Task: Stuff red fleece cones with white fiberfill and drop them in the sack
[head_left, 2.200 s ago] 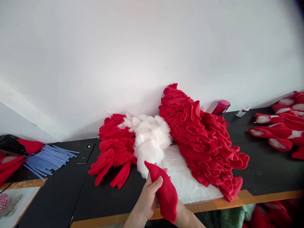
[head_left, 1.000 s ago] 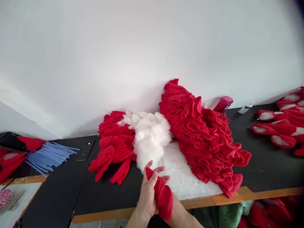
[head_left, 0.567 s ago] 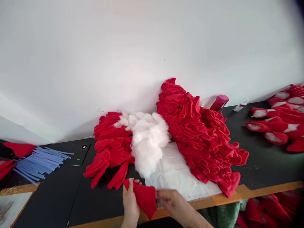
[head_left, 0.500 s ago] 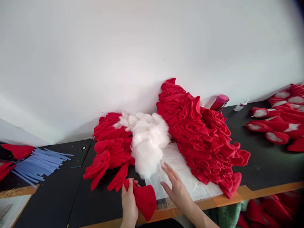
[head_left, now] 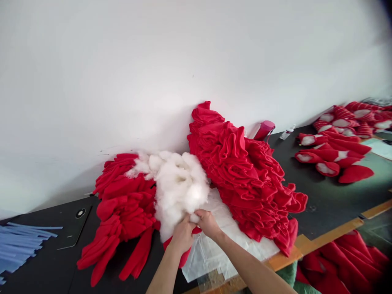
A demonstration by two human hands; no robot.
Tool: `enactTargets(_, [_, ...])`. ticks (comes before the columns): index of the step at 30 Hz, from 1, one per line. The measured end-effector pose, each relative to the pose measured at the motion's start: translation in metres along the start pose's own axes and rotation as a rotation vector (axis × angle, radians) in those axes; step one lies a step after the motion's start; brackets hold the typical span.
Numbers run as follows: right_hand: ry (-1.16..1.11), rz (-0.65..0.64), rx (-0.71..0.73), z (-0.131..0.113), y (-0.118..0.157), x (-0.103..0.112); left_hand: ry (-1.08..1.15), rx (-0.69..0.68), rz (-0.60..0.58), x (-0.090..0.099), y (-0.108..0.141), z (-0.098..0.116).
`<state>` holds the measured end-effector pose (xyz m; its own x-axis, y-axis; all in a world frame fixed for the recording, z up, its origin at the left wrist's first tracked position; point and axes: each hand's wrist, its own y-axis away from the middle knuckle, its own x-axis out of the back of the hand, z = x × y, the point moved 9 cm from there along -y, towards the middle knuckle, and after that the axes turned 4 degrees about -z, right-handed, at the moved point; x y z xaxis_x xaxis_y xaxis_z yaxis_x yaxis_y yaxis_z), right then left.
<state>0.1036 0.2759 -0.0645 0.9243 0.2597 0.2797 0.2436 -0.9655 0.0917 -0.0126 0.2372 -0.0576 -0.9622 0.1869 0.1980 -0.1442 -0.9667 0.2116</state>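
Observation:
My left hand (head_left: pixel 183 234) is closed, with a red fabric piece (head_left: pixel 185 258) showing around and under it; its fingertips are partly hidden. Against the near end of a heap of white fibre stuffing (head_left: pixel 180 192), my right hand (head_left: pixel 208 222) pinches a small tuft of stuffing (head_left: pixel 194 218). Both hands nearly meet at that tuft. To the left lies a pile of red fabric pieces (head_left: pixel 125 212). A larger stack of red fabric (head_left: pixel 245 171) rises on the right, and a clear plastic sheet (head_left: pixel 211 249) lies under my right forearm.
At the left are a dark phone (head_left: pixel 75 226) and blue strips (head_left: pixel 21 243). Behind the large stack stand a pink-lidded cylinder (head_left: pixel 263 130) and a small bottle (head_left: pixel 287 132). Stuffed red pieces (head_left: pixel 339 155) lie on the right. More red fabric (head_left: pixel 343 261) sits below the table edge.
My view has shifted to the right. Both hands have moved forward to the stuffing, the left bringing the red fabric piece. My right hand, open before, now pinches a tuft.

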Motion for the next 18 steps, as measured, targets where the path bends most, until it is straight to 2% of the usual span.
enactTargets(3, [-0.229, 0.071, -0.081, -0.002, 0.016, 0.035, 0.007, -0.062, 0.014, -0.008, -0.012, -0.001])
enactTargets(6, [-0.447, 0.161, -0.143, -0.003, 0.039, 0.071, 0.026, -0.088, 0.061, -0.006, -0.015, 0.002])
enactTargets(9, [-0.581, 0.194, -0.194, 0.0, 0.06, 0.09, 0.038, -0.108, 0.085, -0.002, -0.008, 0.01])
enactTargets(13, [-0.646, 0.153, -0.255, 0.001, 0.074, 0.082, 0.058, -0.119, 0.09, 0.004, 0.014, 0.028])
enactTargets(18, [-0.865, 0.035, -0.225, -0.025, 0.076, 0.051, 0.096, -0.142, 0.075, 0.013, 0.052, 0.069])
